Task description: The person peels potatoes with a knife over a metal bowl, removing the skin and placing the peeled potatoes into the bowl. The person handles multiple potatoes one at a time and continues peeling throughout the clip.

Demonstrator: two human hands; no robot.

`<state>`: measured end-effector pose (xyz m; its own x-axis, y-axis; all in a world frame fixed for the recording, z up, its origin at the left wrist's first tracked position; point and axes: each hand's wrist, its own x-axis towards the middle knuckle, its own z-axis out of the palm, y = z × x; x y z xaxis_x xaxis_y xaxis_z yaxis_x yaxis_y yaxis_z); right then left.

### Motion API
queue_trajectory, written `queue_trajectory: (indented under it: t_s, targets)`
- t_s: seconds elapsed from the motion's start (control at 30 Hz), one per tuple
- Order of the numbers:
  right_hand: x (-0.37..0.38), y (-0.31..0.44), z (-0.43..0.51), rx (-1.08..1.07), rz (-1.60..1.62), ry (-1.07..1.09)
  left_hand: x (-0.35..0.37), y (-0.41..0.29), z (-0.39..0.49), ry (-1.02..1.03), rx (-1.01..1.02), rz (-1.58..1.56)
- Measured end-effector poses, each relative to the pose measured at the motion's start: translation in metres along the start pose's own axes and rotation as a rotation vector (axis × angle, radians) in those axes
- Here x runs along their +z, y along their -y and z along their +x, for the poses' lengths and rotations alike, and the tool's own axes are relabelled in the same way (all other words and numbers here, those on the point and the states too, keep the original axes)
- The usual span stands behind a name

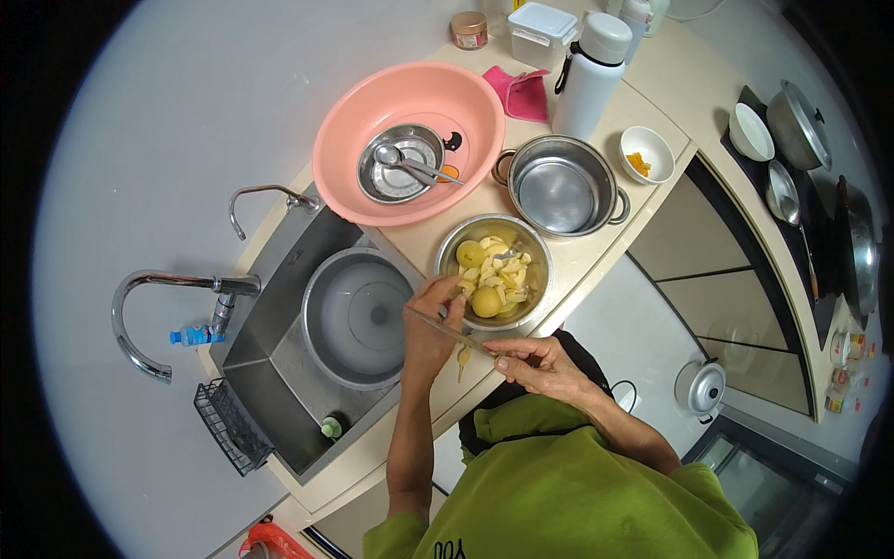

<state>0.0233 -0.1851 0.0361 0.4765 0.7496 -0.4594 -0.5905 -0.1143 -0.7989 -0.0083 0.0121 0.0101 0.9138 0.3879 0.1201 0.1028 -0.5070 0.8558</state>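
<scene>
A knife [452, 332] is held slantwise by my right hand [541, 365], its blade reaching across my left hand [434, 328]. My left hand is at the left rim of a steel bowl [545, 286], fingertips beside the cut pieces; whether they grip one cannot be told. In that bowl lie pale yellow cut fruit or vegetable pieces [494, 281] and round yellow ones [487, 302]. A thin strip of peel [463, 358] lies on the counter below the bowl.
A two-handled steel pot [559, 189], a pink basin [342, 126] holding a steel bowl and spoons, a white bottle [590, 84] and a small white bowl [656, 143] stand beyond. A sink [293, 412] with a water-filled basin [360, 318] lies left, beside a faucet [167, 278].
</scene>
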Motion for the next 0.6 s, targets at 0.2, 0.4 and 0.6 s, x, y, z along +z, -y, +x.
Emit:
queue_trajectory:
  t_s: [0.2,0.4,0.6]
  targets:
    - [0.002,-0.020,0.010,-0.057,-0.076,-0.008,0.005,0.013,-0.017,-0.210,-0.002,0.026]
    - [0.002,-0.034,0.020,0.005,-0.250,-0.150,-0.011,0.017,-0.048,-0.354,-0.252,-0.054]
    - [0.007,-0.037,0.026,0.024,-0.300,-0.182,-0.018,0.012,-0.074,-0.277,-0.270,-0.157]
